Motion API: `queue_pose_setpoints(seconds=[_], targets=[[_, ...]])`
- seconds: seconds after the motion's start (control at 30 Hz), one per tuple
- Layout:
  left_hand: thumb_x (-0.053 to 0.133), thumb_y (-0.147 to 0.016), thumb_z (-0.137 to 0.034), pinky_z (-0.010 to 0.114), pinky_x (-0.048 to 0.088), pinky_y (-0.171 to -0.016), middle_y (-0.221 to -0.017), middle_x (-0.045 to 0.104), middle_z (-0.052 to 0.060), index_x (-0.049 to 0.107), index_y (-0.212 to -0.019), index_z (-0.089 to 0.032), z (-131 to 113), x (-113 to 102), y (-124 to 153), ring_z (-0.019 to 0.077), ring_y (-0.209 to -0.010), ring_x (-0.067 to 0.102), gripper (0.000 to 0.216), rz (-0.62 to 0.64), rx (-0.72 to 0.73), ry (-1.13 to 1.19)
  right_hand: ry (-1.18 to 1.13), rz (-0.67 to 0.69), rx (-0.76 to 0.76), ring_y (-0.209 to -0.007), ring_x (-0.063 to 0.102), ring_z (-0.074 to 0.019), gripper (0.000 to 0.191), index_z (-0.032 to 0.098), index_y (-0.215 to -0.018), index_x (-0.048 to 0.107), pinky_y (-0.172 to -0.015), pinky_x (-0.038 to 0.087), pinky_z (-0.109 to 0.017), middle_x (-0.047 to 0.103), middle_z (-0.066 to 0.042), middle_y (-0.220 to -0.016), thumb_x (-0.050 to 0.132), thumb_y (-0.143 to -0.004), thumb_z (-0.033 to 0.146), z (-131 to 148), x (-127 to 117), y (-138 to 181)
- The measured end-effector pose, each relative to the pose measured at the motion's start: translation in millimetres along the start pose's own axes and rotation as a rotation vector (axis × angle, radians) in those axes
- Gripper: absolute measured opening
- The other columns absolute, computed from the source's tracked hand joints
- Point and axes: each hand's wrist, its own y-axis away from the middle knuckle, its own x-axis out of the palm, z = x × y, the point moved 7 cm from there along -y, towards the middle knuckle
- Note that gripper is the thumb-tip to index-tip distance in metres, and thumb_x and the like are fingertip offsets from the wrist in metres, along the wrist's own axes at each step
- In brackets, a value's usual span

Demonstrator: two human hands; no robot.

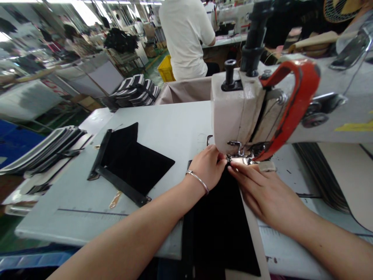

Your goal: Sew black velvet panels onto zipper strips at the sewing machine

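Note:
My left hand (208, 165), with a bracelet on its wrist, has thumb and fingers pinched on a black fabric panel (223, 225) just before the sewing machine's presser foot. Opposite it, my right hand (264, 188) lies with fingers stretched out, their tips near the foot at the panel's far end. Under the black panel a beige piece (254, 233) shows along its right edge. The sewing machine (230, 112) stands over both hands, its red curved lever (309, 89) above my right hand. The needle point and the stitching spot are mostly hidden.
Black fabric pieces (145, 167) with dark edge strips and a gold-coloured metal pull (115, 199) lie left on the white table (175, 120). Stacked panels (58, 149) stand beyond its left edge, curved panels (323, 179) at right. A person in white (186, 42) sits ahead.

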Motion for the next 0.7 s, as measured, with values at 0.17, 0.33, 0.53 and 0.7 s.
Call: queue_pose_setpoints(seconds=[0.17, 0.33, 0.53, 0.7], targets=[[0.060, -0.091, -0.016, 0.031, 0.052, -0.084, -0.087, 0.073, 0.007, 0.070, -0.089, -0.016, 2.1, -1.6, -1.0, 0.0234, -0.092, 0.071, 0.010, -0.033, -0.012, 0.009, 0.004, 0.019, -0.010, -0.133, 0.046, -0.0336, 0.054, 0.013, -0.154, 0.040, -0.100, 0.049, -0.054, 0.046, -0.012, -0.155, 0.045, -0.100, 0.016, 0.3, 1.3, -0.7], [0.062, -0.092, -0.015, 0.032, 0.054, -0.085, -0.091, 0.072, 0.006, 0.069, -0.093, -0.016, 2.8, 0.7, -6.0, 0.0228, -0.093, 0.070, 0.006, -0.049, 0.027, -0.005, -0.035, 0.007, -0.039, -0.127, 0.051, -0.0318, 0.053, 0.016, -0.152, 0.043, -0.097, 0.050, -0.052, 0.051, -0.009, -0.151, 0.046, -0.099, 0.016, -0.2, -1.1, 0.5], [0.062, -0.097, -0.019, 0.047, 0.051, -0.105, -0.123, 0.065, 0.015, 0.066, -0.117, -0.012, -23.5, -11.9, 46.2, 0.0287, -0.118, 0.061, 0.021, -0.085, 0.311, -0.265, -0.083, -0.004, -0.074, -0.124, 0.054, -0.0313, 0.048, 0.017, -0.147, 0.050, -0.098, 0.049, -0.052, 0.055, -0.011, -0.147, 0.048, -0.100, 0.017, -0.5, -8.5, -0.4], [0.057, -0.102, -0.029, 0.043, 0.048, -0.114, -0.123, 0.070, 0.006, 0.069, -0.110, -0.017, -55.5, 0.4, 154.8, 0.0219, -0.120, 0.062, 0.019, 0.116, 0.762, -0.110, -0.082, -0.028, -0.072, -0.124, 0.055, -0.0320, 0.042, 0.017, -0.143, 0.055, -0.101, 0.047, -0.052, 0.058, -0.012, -0.144, 0.048, -0.102, 0.021, -0.2, -13.3, -2.5]])
